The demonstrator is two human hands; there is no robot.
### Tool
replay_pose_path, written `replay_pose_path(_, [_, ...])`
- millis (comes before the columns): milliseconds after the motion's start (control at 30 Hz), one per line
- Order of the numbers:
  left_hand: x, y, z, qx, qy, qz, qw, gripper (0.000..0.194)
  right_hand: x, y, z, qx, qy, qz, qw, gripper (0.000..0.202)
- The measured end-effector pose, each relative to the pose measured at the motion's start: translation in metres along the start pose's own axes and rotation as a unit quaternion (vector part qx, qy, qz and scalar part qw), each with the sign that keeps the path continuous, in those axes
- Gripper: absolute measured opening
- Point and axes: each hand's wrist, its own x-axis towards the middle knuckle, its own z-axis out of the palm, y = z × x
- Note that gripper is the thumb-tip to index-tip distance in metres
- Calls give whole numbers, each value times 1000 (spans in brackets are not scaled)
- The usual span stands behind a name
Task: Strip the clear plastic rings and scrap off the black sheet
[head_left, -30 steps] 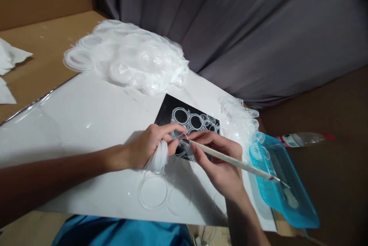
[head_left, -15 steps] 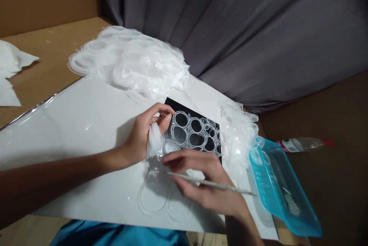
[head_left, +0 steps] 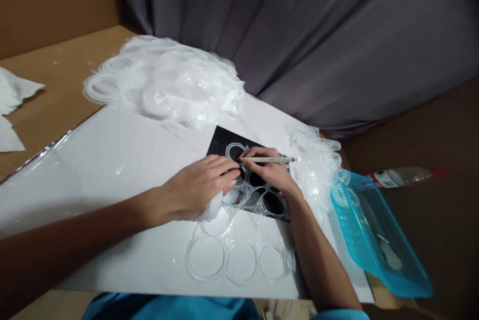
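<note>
My right hand (head_left: 271, 168) is closed around a thin pale stick, like a pen or craft knife (head_left: 267, 159), with its tip at a ring on a black sheet (head_left: 219, 138). My left hand (head_left: 204, 185) is closed, its fingertips at the same spot close to the tip. A bunch of soft white translucent rings (head_left: 212, 209) is tucked in its palm and partly hidden. Over the black sheet lies a web of joined translucent rings (head_left: 239, 195). The web's lower rings (head_left: 205, 256) spread onto the white board (head_left: 127, 160) toward my body.
A large heap of white translucent rings (head_left: 168, 80) stands at the back, with a smaller pile (head_left: 314, 160) at the right. Beyond that are a blue plastic tray (head_left: 407, 280) and a lying bottle (head_left: 407, 177). White tissue (head_left: 15, 90) is at far left; a grey curtain (head_left: 299, 26) hangs behind.
My right hand has moved up and away from me with the stick, onto the black sheet. My left hand has turned palm down, and the lower rings now lie spread on the board.
</note>
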Motion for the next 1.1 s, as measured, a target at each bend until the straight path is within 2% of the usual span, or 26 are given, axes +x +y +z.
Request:
replay_pose_path(100, [-5, 1, 8, 28, -62, 0, 998, 46, -2, 0, -1, 24, -11, -1, 1000, 15])
replay_pose_path(233, [-7, 2, 12, 34, -94, -11, 995, 53, -3, 3, -2, 35, -14, 5, 999, 16])
replay_pose_path(533, [-5, 3, 14, 65, -97, -19, 993, 49, -3, 6, -5, 38, -22, -5, 999, 15])
replay_pose_path(767, [-6, 3, 18, 55, -54, -17, 997, 52, -2, 0, -10, 4, -38, -9, 999, 13])
replay_pose_path(967, [-5, 4, 15, 73, -76, -18, 994, 51, 0, -3, -13, -5, -51, -6, 999, 11])
replay_pose_path(1100, [-5, 5, 14, 80, -84, -19, 993, 54, 0, -9, -14, -47, -66, -41, 996, 12])
